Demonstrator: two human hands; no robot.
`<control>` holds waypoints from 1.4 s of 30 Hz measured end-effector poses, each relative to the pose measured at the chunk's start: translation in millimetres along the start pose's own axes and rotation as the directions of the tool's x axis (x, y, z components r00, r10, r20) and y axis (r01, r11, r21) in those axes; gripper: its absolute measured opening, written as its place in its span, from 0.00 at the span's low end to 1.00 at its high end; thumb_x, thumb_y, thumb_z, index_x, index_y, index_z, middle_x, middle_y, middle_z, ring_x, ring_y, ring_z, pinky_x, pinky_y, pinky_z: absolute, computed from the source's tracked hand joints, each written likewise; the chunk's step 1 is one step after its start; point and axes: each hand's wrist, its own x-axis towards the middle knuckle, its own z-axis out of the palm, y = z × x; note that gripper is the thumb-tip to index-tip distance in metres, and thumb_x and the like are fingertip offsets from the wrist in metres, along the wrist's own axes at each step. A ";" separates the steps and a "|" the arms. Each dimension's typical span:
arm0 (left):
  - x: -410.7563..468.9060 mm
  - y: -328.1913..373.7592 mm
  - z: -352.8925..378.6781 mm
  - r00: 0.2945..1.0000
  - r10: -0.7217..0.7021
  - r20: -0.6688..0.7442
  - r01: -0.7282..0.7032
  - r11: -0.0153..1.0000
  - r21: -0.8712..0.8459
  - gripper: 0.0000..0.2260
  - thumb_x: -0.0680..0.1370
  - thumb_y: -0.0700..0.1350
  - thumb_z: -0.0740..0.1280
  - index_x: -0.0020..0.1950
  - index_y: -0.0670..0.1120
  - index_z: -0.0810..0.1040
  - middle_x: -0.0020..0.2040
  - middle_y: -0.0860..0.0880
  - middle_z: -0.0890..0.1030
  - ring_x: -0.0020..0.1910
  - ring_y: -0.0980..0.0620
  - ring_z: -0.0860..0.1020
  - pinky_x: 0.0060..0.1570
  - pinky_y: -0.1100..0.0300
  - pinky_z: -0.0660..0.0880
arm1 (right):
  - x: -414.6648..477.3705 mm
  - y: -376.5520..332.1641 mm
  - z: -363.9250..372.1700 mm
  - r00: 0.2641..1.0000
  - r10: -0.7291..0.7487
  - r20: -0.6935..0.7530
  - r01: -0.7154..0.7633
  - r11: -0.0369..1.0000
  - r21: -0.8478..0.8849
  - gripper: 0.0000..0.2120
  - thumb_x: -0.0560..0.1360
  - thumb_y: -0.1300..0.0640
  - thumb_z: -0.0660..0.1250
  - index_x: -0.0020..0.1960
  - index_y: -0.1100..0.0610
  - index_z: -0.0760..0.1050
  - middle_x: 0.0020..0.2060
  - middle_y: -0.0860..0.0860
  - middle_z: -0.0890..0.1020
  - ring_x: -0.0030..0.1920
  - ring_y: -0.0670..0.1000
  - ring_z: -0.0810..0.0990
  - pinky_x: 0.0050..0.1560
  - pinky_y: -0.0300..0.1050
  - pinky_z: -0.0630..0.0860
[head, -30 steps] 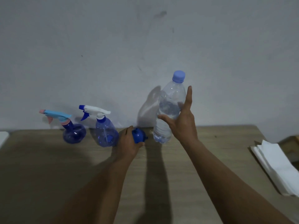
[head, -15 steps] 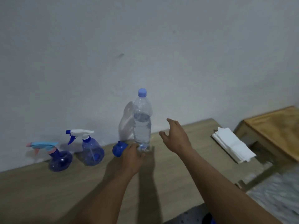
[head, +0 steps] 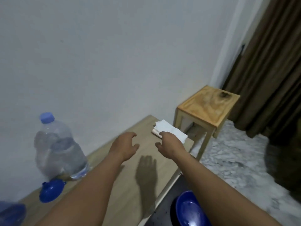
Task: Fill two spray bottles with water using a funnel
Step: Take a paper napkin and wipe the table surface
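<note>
A clear water bottle [head: 57,149] with a blue cap stands on the wooden table [head: 130,185] at the left, by the wall. A blue funnel [head: 51,190] lies on the table just in front of it. A blurred blue spray bottle [head: 11,214] shows at the bottom left corner. My left hand [head: 124,146] hovers over the table's middle, fingers apart and empty. My right hand [head: 169,143] reaches toward the table's right end, fingers spread, its fingertips at a stack of white napkins [head: 169,132].
A small wooden stool [head: 208,106] stands beyond the table's right end, against the wall. Brown curtains [head: 267,70] hang at the far right. A blue bowl-like object [head: 189,209] sits low by the table's front edge, over marbled floor [head: 236,157].
The view has swung right. My right hand let go of the water bottle and moved right to the napkins. My left hand left the funnel and moved right over the table.
</note>
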 end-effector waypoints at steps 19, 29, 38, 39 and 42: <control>221.7 50.3 157.3 0.918 0.230 0.323 -0.299 0.936 0.185 0.20 0.78 0.50 0.67 0.70 0.53 0.73 0.70 0.53 0.74 0.69 0.48 0.71 0.64 0.53 0.71 | 145.3 154.2 58.0 0.994 0.108 -0.002 -0.108 0.992 -0.066 0.14 0.79 0.51 0.63 0.61 0.55 0.77 0.60 0.53 0.80 0.60 0.59 0.78 0.53 0.49 0.74; 244.6 46.5 175.3 0.820 0.324 0.472 -0.512 0.784 0.351 0.15 0.79 0.44 0.66 0.66 0.46 0.78 0.65 0.49 0.78 0.63 0.49 0.76 0.33 0.77 0.68 | 153.3 157.8 64.2 0.998 0.061 0.005 -0.059 0.985 -0.163 0.12 0.79 0.48 0.62 0.55 0.54 0.78 0.53 0.53 0.83 0.52 0.58 0.81 0.47 0.47 0.74; 236.6 50.8 171.8 0.878 0.376 0.297 -0.470 0.796 0.382 0.08 0.78 0.44 0.62 0.44 0.50 0.80 0.46 0.51 0.82 0.49 0.47 0.78 0.40 0.55 0.72 | 153.8 155.2 67.3 0.996 0.014 -0.092 -0.031 0.981 -0.190 0.14 0.81 0.46 0.58 0.50 0.56 0.77 0.48 0.53 0.81 0.49 0.58 0.81 0.40 0.46 0.68; 237.8 52.7 170.6 0.870 0.395 0.295 -0.486 0.789 0.376 0.09 0.79 0.44 0.61 0.46 0.50 0.81 0.47 0.51 0.81 0.49 0.46 0.77 0.39 0.55 0.69 | 154.3 154.7 66.5 0.996 0.002 -0.094 -0.020 0.981 -0.191 0.17 0.81 0.43 0.59 0.51 0.55 0.77 0.48 0.53 0.81 0.49 0.58 0.81 0.40 0.46 0.68; 241.8 56.2 166.1 0.866 0.428 0.259 -0.495 0.809 0.317 0.11 0.82 0.47 0.59 0.55 0.50 0.80 0.52 0.51 0.81 0.53 0.46 0.76 0.44 0.53 0.70 | 156.8 152.0 60.1 0.996 0.007 -0.088 -0.026 0.977 -0.211 0.18 0.80 0.40 0.59 0.54 0.55 0.75 0.49 0.52 0.80 0.49 0.57 0.81 0.40 0.47 0.69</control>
